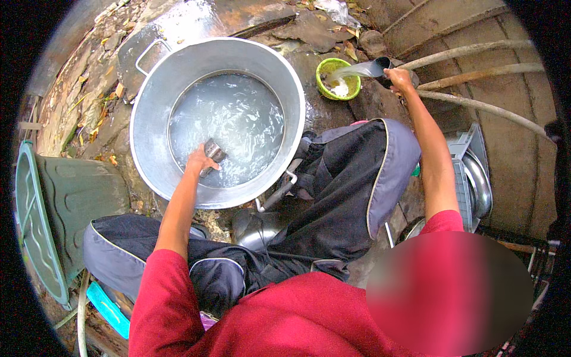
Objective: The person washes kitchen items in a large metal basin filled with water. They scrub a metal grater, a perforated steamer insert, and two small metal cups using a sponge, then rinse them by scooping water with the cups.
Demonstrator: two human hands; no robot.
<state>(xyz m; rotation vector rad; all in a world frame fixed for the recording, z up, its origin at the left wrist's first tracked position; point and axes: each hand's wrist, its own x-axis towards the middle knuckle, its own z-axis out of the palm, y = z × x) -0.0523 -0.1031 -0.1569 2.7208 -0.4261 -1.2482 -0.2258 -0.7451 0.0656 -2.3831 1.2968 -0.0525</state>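
Observation:
In front of me stands a large aluminium pot (151, 116) with looped handles, holding cloudy water (241, 116). My left hand (199, 159) is inside it, gripping a small dark cylindrical object (215, 151) at the water near the closest wall. Whether that object is a cup or something else I cannot tell. Farther right, my right hand (399, 80) grips a tilted dark cup (382, 67). A stream of water (357, 70) pours from the cup into a small yellow-green plastic basket (356, 93), where something white (341, 88) lies.
A lidded green bin (82, 196) stands at left. Several pale pipes (482, 76) run along the wall at right, near a grey crate (461, 178) holding a metal basin (479, 185). A shiny metal vessel (256, 232) sits between my legs. Stones and fallen leaves cover the ground (84, 107).

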